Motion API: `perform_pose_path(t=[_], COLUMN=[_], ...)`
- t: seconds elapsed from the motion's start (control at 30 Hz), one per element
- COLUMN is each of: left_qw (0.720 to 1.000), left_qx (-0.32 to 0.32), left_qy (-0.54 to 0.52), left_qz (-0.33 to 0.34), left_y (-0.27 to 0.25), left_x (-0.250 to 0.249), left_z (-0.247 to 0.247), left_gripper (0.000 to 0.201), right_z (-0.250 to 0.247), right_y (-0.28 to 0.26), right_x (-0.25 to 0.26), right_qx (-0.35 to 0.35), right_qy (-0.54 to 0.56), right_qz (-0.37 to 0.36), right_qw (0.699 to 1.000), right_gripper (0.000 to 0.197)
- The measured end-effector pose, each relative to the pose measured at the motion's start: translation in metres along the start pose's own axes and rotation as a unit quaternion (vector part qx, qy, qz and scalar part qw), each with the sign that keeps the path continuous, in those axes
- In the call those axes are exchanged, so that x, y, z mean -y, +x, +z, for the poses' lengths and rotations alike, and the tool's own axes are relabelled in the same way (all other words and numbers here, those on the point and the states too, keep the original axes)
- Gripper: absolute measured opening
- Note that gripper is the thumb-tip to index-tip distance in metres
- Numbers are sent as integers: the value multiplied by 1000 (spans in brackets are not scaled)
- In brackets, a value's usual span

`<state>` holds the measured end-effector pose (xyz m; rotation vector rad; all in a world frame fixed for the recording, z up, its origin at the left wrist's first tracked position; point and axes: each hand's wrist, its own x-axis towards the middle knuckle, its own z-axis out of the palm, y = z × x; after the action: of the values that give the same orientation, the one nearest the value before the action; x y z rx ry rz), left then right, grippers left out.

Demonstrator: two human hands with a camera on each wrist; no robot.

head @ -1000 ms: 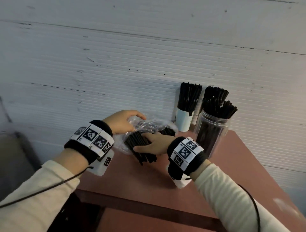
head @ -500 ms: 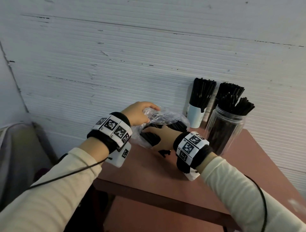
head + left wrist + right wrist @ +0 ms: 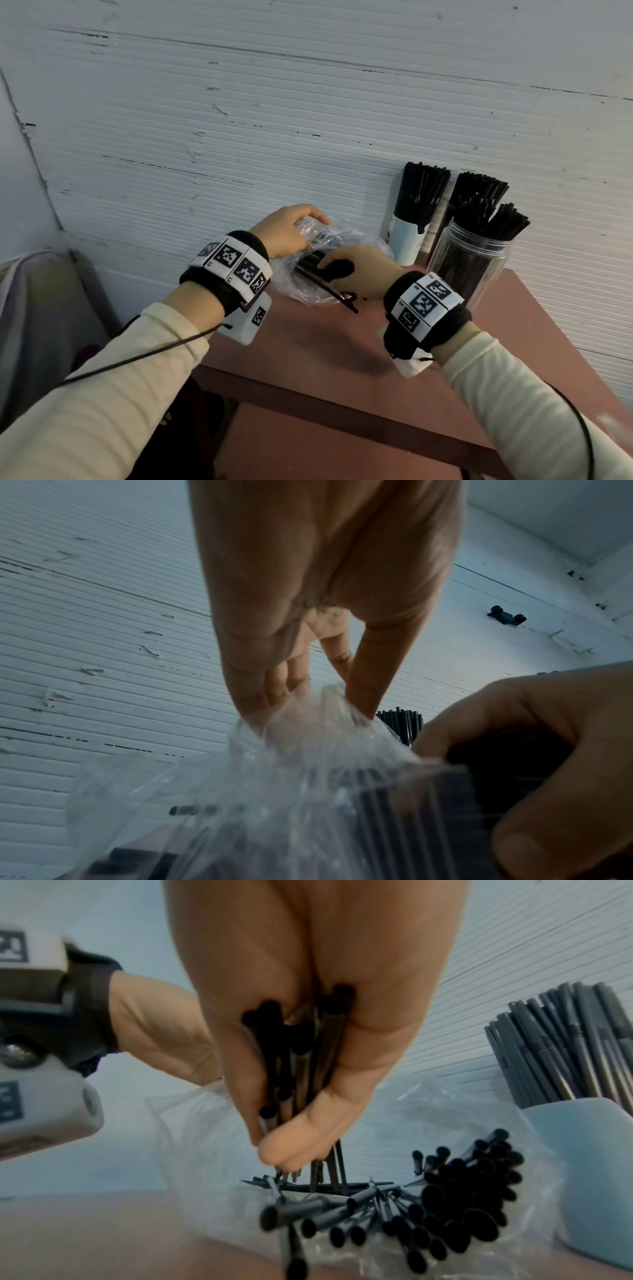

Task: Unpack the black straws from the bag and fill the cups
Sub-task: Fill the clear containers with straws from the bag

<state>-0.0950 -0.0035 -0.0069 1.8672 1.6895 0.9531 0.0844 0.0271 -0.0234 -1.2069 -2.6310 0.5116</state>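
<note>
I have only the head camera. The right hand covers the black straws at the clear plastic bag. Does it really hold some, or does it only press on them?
Observer: It holds some. In the right wrist view the right hand has its fingers and thumb curled round a small bunch of thin black plastic straws.
Operator: Is anything left inside?
Observer: Yes. Many loose straws lie in the crumpled clear plastic bag below that hand, with their open ends toward the camera.
Operator: And what does the other hand do?
Observer: In the left wrist view the left hand pinches a gathered fold of the bag between its fingers and thumb.
</note>
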Motion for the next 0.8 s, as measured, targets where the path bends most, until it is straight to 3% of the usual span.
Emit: perform_pose_path(t=[0.17,0.33,0.47,0.63,0.73,0.8], left_qw=[1000,996,983,961,948,948], left_qx=[5,-48,-80,81,132,128], left_qy=[6,71,132,163,208,223], left_qz=[2,18,95,207,201,189], left_y=[-1,-5,-13,-24,-16,-11], left_x=[0,1,-9,-38,-43,-47], left_z=[0,3,9,38,60,72], left_gripper=[51,49,61,77,81,72], right_z=[-8,-24,-39,-59,-66,-69], right_y=[-9,-28,-53,-79,-92,-99], right_x=[-5,-10,-15,-19,-22,-24], right_qx=[5,18,25,46,54,52], right_qy=[52,99,127,120,120,119], right_qz=[-10,-23,-18,-21,-22,-21], right_qw=[999,995,991,991,991,991], right_gripper=[35,36,35,35,34,35])
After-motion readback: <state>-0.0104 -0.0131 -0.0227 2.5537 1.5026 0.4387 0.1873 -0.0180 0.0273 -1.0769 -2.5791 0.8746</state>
